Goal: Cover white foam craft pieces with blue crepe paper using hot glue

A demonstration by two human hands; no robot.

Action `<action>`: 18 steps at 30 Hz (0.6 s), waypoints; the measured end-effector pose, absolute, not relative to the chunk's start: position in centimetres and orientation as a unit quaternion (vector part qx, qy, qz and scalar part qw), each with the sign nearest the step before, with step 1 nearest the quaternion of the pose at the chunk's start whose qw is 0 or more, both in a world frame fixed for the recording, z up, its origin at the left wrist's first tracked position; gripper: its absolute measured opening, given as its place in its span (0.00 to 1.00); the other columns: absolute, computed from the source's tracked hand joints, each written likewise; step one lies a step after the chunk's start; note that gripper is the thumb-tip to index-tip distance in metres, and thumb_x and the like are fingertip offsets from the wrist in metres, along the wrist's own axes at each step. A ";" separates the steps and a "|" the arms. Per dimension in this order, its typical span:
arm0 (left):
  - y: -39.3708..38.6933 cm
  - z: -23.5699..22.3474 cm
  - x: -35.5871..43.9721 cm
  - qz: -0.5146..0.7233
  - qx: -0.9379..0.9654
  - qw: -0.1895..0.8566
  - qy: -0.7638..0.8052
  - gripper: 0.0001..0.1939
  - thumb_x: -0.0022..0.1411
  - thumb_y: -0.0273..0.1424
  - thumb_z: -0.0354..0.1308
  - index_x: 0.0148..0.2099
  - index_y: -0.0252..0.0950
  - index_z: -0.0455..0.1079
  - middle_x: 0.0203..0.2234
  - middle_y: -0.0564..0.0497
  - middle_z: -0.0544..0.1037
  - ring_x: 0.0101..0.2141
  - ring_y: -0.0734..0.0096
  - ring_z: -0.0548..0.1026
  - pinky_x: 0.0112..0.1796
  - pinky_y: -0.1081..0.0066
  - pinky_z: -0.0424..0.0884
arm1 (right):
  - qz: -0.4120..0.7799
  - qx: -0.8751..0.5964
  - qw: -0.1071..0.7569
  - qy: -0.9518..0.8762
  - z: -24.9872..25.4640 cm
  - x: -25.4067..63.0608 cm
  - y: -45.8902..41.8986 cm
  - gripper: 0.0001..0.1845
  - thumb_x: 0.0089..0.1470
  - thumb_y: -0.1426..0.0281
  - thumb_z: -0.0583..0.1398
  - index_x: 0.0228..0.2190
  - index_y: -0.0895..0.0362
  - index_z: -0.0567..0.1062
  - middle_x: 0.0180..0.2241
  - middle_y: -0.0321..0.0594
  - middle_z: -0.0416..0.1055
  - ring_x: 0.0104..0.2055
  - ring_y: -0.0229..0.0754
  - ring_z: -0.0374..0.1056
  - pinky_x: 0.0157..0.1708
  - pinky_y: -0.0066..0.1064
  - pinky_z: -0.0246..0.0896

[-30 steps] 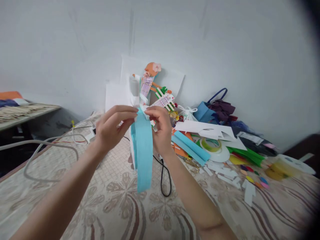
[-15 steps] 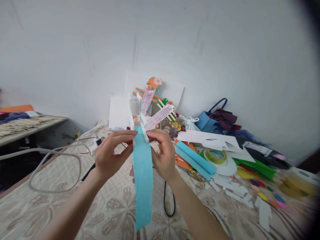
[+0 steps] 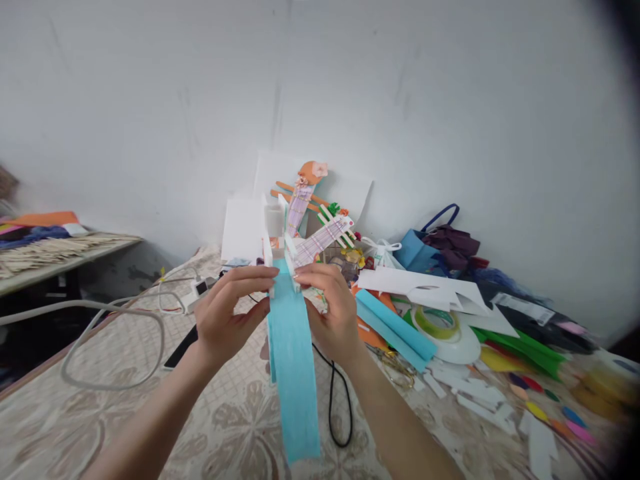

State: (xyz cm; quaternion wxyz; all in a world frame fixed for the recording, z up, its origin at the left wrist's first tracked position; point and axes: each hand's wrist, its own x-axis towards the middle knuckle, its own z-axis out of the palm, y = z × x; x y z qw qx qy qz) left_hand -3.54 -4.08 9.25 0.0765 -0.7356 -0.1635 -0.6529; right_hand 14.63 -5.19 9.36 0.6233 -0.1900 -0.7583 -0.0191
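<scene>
A long light-blue crepe-paper strip (image 3: 295, 380) hangs down between my hands, its top lying between the two side walls of a white board frame (image 3: 268, 243). My left hand (image 3: 225, 313) pinches the left wall near its lower end, fingertips touching the strip's edge. On the opposite wall, my right hand (image 3: 334, 317) has its thumb and fingers closed in the same way. A second blue layer shows behind the strip at its left edge. Behind the frame are two craft figures of purple plaid paper, one with an orange top (image 3: 311, 173), the other with green-and-white sticks (image 3: 334, 225).
At right lie a rolled blue paper (image 3: 395, 327), white board sheets (image 3: 425, 287), a tape roll (image 3: 437, 325), gold-handled scissors (image 3: 397, 367) and white scraps (image 3: 480, 387). A black cord loop (image 3: 341, 407) rests below my right hand. A white cable (image 3: 115, 383) curls at left.
The strip's hanging lower end has swung to the right, uncovering a layer behind it. Both hands keep their grip on the frame. The whole view has shifted slightly.
</scene>
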 end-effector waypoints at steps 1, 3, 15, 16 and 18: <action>-4.1 9.3 -3.5 -0.655 -0.734 0.081 -0.161 0.13 0.59 0.22 0.62 0.45 0.44 0.72 0.41 0.49 0.81 0.42 0.65 0.80 0.42 0.62 0.78 | -0.021 -0.189 0.622 -0.759 9.5 14.6 -5.2 0.13 0.63 0.72 0.55 0.48 0.48 0.71 0.44 0.42 0.72 0.49 0.46 0.70 0.49 0.43 0.70; -4.0 9.3 -3.5 -0.656 -0.732 0.092 -0.158 0.14 0.59 0.22 0.62 0.45 0.44 0.72 0.42 0.49 0.81 0.41 0.65 0.80 0.41 0.63 0.78 | -0.024 -0.187 0.621 -0.761 9.6 14.7 -5.2 0.14 0.63 0.72 0.55 0.48 0.48 0.71 0.44 0.42 0.72 0.48 0.46 0.70 0.48 0.43 0.70; -3.8 9.1 -3.4 -0.658 -0.733 0.075 -0.153 0.15 0.60 0.24 0.63 0.48 0.46 0.72 0.44 0.49 0.80 0.43 0.64 0.79 0.43 0.60 0.77 | -0.050 -0.201 0.582 -0.786 10.6 15.9 -6.1 0.21 0.61 0.72 0.59 0.54 0.46 0.67 0.49 0.43 0.69 0.54 0.48 0.67 0.53 0.47 0.68; -3.8 9.1 -3.4 -0.662 -0.728 0.079 -0.157 0.15 0.59 0.24 0.63 0.47 0.46 0.72 0.44 0.50 0.80 0.42 0.64 0.79 0.43 0.60 0.77 | -0.057 -0.208 0.586 -0.781 10.6 16.5 -6.4 0.23 0.60 0.72 0.60 0.55 0.45 0.67 0.50 0.43 0.69 0.55 0.49 0.66 0.54 0.48 0.66; -3.7 9.1 -3.3 -0.667 -0.722 0.087 -0.165 0.15 0.59 0.24 0.63 0.46 0.46 0.72 0.43 0.51 0.81 0.41 0.64 0.80 0.43 0.60 0.77 | -0.058 -0.215 0.633 -0.742 9.7 18.2 -6.9 0.23 0.59 0.69 0.62 0.54 0.45 0.68 0.51 0.44 0.68 0.55 0.51 0.66 0.55 0.50 0.65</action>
